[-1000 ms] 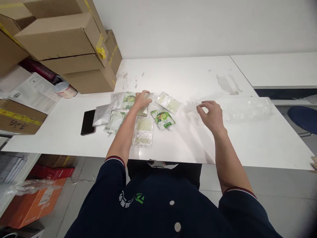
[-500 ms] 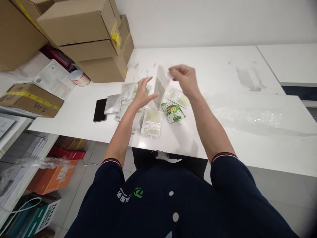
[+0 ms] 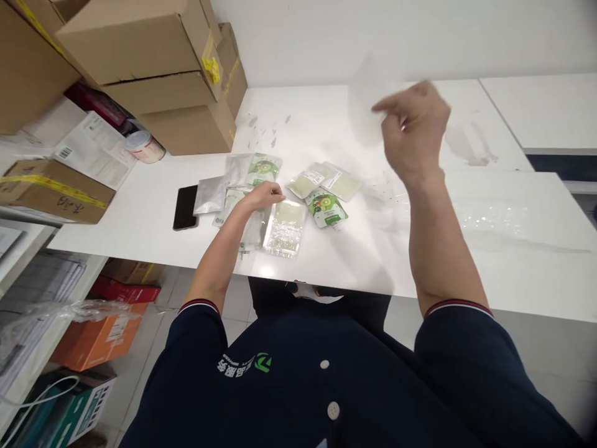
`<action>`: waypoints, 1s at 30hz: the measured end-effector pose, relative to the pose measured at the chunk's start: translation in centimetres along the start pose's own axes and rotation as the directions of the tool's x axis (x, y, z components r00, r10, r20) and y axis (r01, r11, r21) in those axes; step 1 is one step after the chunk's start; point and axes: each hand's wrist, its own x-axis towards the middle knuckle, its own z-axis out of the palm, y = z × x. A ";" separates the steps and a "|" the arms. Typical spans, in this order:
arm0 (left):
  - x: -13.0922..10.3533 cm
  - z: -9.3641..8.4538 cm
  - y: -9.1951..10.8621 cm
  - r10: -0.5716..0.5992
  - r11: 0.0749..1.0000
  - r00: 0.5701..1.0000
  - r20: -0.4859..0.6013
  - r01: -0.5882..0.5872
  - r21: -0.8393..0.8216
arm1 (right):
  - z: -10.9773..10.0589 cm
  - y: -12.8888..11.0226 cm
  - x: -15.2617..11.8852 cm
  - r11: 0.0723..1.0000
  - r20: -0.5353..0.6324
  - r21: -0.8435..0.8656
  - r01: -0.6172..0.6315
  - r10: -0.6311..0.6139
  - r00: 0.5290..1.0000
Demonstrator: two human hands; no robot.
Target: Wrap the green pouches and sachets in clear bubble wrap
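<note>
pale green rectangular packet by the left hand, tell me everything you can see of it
The pale green rectangular packet looks like thin, glossy plastic, with a clear rim and a whitish printed band across its lower part; the print is too small and glare-covered to read. It lies roughly flat, slightly turned, on the glossy white table, near the edge closest to the person. The bare left hand is at its upper left corner, apparently touching it.

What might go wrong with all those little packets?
The right hand holds up clear plastic, blurred here; dropping low, it might brush the green pouch out of place.

The left hand is at the top of a pale packet near the front edge of the table; a tug might slide it off.
</note>
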 end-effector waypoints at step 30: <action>-5.6 2.2 0.3 -0.323 0.798 0.915 -0.243 0.401 0.449 | -0.4 3.6 2.9 0.954 -0.155 0.296 -0.042 0.092 0.984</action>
